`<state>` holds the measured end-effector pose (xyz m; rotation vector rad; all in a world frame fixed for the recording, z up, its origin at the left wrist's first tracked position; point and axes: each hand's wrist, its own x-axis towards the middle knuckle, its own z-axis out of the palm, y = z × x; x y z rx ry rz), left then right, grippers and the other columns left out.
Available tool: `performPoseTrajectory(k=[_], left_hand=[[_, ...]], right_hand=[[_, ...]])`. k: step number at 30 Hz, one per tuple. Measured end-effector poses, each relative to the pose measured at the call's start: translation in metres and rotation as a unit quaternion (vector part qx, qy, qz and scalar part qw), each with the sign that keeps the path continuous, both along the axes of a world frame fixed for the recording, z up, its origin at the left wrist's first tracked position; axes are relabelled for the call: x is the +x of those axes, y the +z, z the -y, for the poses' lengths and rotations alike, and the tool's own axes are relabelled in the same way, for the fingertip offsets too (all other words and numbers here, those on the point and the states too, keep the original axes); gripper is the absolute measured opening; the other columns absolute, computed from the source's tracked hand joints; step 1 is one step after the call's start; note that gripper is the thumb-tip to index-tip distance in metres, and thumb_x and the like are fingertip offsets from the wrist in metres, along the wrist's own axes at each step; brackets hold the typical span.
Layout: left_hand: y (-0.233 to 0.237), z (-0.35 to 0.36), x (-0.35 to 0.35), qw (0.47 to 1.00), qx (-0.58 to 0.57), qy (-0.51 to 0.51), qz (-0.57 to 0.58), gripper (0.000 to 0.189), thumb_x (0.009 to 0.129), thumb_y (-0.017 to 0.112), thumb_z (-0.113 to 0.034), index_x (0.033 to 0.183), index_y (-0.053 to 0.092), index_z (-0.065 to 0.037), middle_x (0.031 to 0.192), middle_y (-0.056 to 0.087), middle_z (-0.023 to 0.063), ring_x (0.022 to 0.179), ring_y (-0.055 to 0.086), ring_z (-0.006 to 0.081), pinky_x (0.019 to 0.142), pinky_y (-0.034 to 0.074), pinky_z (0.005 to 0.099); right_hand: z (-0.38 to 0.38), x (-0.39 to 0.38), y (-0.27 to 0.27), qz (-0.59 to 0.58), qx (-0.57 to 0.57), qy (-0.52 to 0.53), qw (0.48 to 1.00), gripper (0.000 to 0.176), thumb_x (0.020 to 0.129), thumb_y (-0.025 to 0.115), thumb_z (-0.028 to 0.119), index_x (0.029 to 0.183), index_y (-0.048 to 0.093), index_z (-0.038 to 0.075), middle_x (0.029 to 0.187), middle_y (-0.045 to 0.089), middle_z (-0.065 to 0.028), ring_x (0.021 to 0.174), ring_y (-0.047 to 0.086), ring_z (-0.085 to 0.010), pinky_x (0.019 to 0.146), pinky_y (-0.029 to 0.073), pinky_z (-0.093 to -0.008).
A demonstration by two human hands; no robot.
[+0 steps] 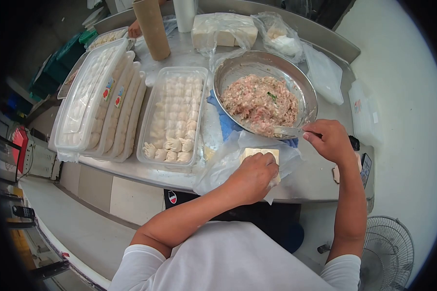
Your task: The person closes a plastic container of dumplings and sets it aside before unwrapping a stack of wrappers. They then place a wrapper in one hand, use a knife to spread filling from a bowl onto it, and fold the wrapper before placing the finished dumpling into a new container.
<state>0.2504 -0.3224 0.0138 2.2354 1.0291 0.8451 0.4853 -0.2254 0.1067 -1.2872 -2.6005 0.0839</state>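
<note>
Stainless tabletop (308, 182) from the head view, lidded trays (97, 97) at far left, an open tray (172, 116) of dumplings beside a metal bowl (257, 63) of minced filling (260, 99). Curled left hand (252, 177) at the near edge, fingertips on the stack of wrappers (262, 153); pinch on a sheet impossible to tell. Right hand (331, 140) pinching a spatula (289, 131), long axis pointing left into the bowl. Wrappers under the left hand, near-left of the right.

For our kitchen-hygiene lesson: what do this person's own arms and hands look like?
A white short-sleeved T-shirt covers the upper arms; the forearms are bare. The left hand and the right hand wear no gloves, and no ring, watch or bracelet shows.
</note>
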Motion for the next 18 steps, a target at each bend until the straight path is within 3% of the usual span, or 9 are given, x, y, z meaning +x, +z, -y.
performPoseTrajectory(k=[3, 8, 10, 12, 13, 14, 15, 16, 18], left_hand=[[-0.002, -0.002, 0.000, 1.000, 0.011, 0.008, -0.010, 0.020, 0.075, 0.068, -0.002, 0.094, 0.063, 0.000, 0.099, 0.058, 0.0161, 0.095, 0.058, 0.0380, 0.084, 0.048, 0.0471], [-0.002, -0.003, 0.004, 0.999, -0.016, 0.032, -0.007, 0.018, 0.080, 0.064, -0.001, 0.098, 0.059, 0.001, 0.100, 0.058, 0.0181, 0.095, 0.059, 0.0389, 0.084, 0.048, 0.0468], [-0.003, -0.006, -0.001, 0.998, -0.045, 0.052, 0.012, 0.016, 0.085, 0.063, -0.001, 0.099, 0.058, 0.002, 0.104, 0.059, 0.0190, 0.098, 0.060, 0.0381, 0.085, 0.049, 0.0461], [-0.004, -0.013, -0.016, 0.962, -0.124, 0.098, 0.224, 0.013, 0.098, 0.057, -0.011, 0.105, 0.056, 0.000, 0.117, 0.062, 0.0188, 0.108, 0.063, 0.0344, 0.091, 0.050, 0.0448], [-0.004, -0.016, -0.023, 0.962, -0.121, 0.099, 0.225, 0.013, 0.098, 0.057, -0.011, 0.105, 0.056, 0.000, 0.117, 0.062, 0.0188, 0.108, 0.063, 0.0344, 0.091, 0.050, 0.0448], [-0.005, -0.019, -0.031, 0.842, -0.271, 0.110, 0.453, 0.019, 0.102, 0.052, -0.017, 0.113, 0.056, -0.001, 0.124, 0.061, 0.0180, 0.115, 0.061, 0.0325, 0.097, 0.049, 0.0438], [-0.004, -0.022, -0.038, 0.647, -0.396, 0.111, 0.642, 0.026, 0.106, 0.047, -0.022, 0.121, 0.056, -0.003, 0.131, 0.060, 0.0173, 0.121, 0.059, 0.0305, 0.103, 0.048, 0.0428], [0.001, -0.025, -0.046, 0.646, -0.393, 0.115, 0.644, 0.026, 0.106, 0.047, -0.022, 0.121, 0.056, -0.003, 0.131, 0.060, 0.0173, 0.121, 0.059, 0.0305, 0.103, 0.048, 0.0428], [0.014, -0.029, -0.058, 0.489, -0.406, 0.055, 0.770, 0.039, 0.107, 0.043, -0.027, 0.139, 0.049, -0.005, 0.135, 0.057, 0.0166, 0.125, 0.057, 0.0316, 0.111, 0.044, 0.0429]], right_hand=[[0.001, 0.000, -0.002, -0.063, -0.048, -0.026, 0.997, 0.016, 0.086, 0.071, 0.023, 0.095, 0.077, 0.012, 0.089, 0.073, -0.0082, 0.081, 0.069, -0.0312, 0.073, 0.054, -0.0413], [-0.002, -0.013, -0.008, 0.044, 0.048, -0.014, 0.998, 0.015, 0.086, 0.071, 0.019, 0.097, 0.075, 0.009, 0.083, 0.069, -0.0092, 0.078, 0.066, -0.0320, 0.071, 0.051, -0.0430], [-0.003, -0.013, -0.007, 0.005, 0.057, -0.007, 0.998, 0.015, 0.086, 0.071, 0.017, 0.098, 0.075, 0.008, 0.083, 0.069, -0.0100, 0.077, 0.065, -0.0323, 0.071, 0.051, -0.0426], [-0.002, -0.013, -0.006, -0.033, 0.068, 0.001, 0.997, 0.015, 0.087, 0.070, 0.016, 0.098, 0.074, 0.007, 0.083, 0.068, -0.0108, 0.076, 0.064, -0.0327, 0.070, 0.050, -0.0421], [0.003, -0.013, -0.004, -0.078, 0.078, -0.009, 0.994, 0.014, 0.087, 0.069, 0.013, 0.099, 0.073, 0.007, 0.084, 0.067, -0.0105, 0.078, 0.064, -0.0326, 0.072, 0.051, -0.0420], [0.009, -0.012, -0.004, -0.123, 0.087, -0.019, 0.988, 0.013, 0.088, 0.067, 0.011, 0.099, 0.072, 0.007, 0.085, 0.066, -0.0101, 0.080, 0.064, -0.0324, 0.073, 0.051, -0.0420], [0.017, -0.014, -0.002, -0.123, 0.087, -0.015, 0.988, 0.013, 0.088, 0.067, 0.011, 0.099, 0.072, 0.007, 0.085, 0.066, -0.0101, 0.080, 0.064, -0.0324, 0.073, 0.051, -0.0420], [0.026, -0.017, -0.002, -0.158, 0.084, -0.026, 0.983, 0.015, 0.086, 0.067, 0.006, 0.100, 0.071, 0.005, 0.086, 0.064, -0.0115, 0.079, 0.064, -0.0320, 0.071, 0.051, -0.0404], [0.042, -0.027, -0.007, -0.194, 0.078, -0.032, 0.977, 0.018, 0.085, 0.066, 0.000, 0.102, 0.070, 0.004, 0.088, 0.062, -0.0128, 0.079, 0.063, -0.0316, 0.069, 0.051, -0.0389]])
